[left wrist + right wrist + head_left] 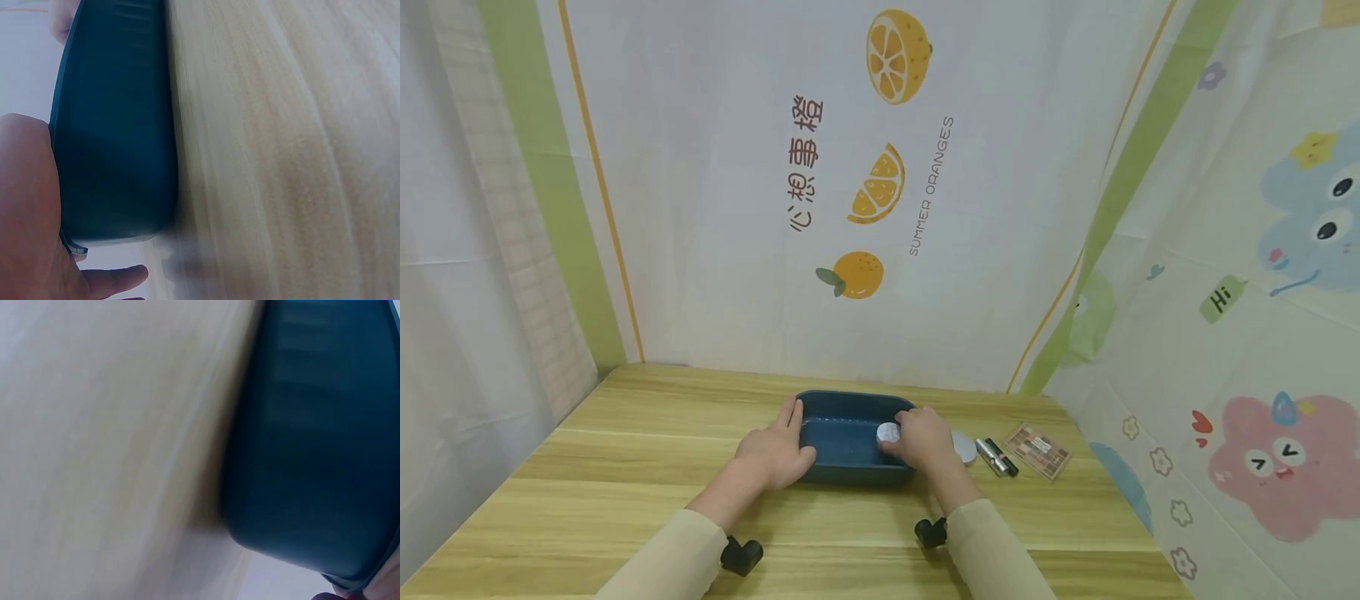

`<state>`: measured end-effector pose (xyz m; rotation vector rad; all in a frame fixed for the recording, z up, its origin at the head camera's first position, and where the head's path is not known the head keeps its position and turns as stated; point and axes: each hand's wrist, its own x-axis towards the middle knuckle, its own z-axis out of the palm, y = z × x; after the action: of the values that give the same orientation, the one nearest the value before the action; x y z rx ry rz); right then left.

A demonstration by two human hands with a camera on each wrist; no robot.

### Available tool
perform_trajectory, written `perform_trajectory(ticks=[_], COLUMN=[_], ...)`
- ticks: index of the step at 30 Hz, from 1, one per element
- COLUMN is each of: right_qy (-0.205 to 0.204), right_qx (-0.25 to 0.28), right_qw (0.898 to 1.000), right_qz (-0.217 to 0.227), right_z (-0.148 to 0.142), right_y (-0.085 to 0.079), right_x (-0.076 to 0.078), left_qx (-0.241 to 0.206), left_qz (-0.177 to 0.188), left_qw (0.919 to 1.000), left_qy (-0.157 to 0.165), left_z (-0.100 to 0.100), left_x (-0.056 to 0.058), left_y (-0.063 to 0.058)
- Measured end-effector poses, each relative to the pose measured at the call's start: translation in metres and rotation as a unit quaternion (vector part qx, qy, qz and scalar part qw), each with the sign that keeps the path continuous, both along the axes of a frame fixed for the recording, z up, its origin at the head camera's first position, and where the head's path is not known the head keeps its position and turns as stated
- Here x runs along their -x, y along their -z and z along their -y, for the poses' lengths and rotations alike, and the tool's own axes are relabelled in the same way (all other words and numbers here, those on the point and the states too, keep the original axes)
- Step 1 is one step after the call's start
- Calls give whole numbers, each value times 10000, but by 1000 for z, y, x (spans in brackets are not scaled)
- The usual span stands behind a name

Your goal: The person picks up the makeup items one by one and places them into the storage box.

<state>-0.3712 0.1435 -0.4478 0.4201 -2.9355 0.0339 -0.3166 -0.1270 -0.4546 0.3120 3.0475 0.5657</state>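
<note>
A dark blue rectangular bin (842, 433) stands on the wooden table between the two hands. The left hand (777, 452) holds its left end, with the fingers along the outside and the thumb at the near left corner. At the opposite end, the right hand (921, 433) grips the rim, its thumb reaching inside. Beside that thumb, a small white round item (887, 432) shows at the right end of the bin; the hand partly covers it. Both wrist views show the outer wall of the bin (119, 125), with the right hand's fingers (340, 592) by its lower corner.
To the right of the right hand lies a pale round disc (964, 447), partly hidden. Beyond it are a silver tube (991, 457), a black tube (1002, 457) and a flat brown makeup palette (1037, 451). Printed curtains (722, 250) hang behind the table (647, 467).
</note>
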Motion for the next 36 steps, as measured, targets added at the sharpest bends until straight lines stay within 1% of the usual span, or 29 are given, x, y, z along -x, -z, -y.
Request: perform_trajectory(ticks=[5, 11, 15, 22, 26, 28, 32, 36], right_qy=[-8, 5, 37, -4, -103, -129, -96, -110], right_qx=[78, 45, 168, 947, 1172, 1291, 1708, 2044], right_qw=[10000, 10000, 9998, 9955, 9930, 9914, 9844, 9777], right_qz=[-17, -2, 51, 87, 84, 149, 399, 460], right_z=[0, 0, -1, -6, -10, -10, -12, -16], right_y=[0, 2, 4, 5, 3, 1, -4, -10], right_x=[0, 1, 3, 4, 2, 1, 0, 0], left_qx=[-19, 28, 52, 192, 256, 285, 310, 349], left_qz=[-11, -8, -12, -17, 8, 35, 63, 50], left_qw=[10000, 10000, 10000, 9998, 9997, 9996, 9995, 9994], left_qy=[6, -3, -14, -35, -42, -44, -54, -68], left_z=[1, 1, 2, 0, -1, -2, -2, -2], left_x=[0, 0, 0, 1, 1, 0, -1, 0], left_y=[0, -1, 0, -2, -4, -6, -6, -5])
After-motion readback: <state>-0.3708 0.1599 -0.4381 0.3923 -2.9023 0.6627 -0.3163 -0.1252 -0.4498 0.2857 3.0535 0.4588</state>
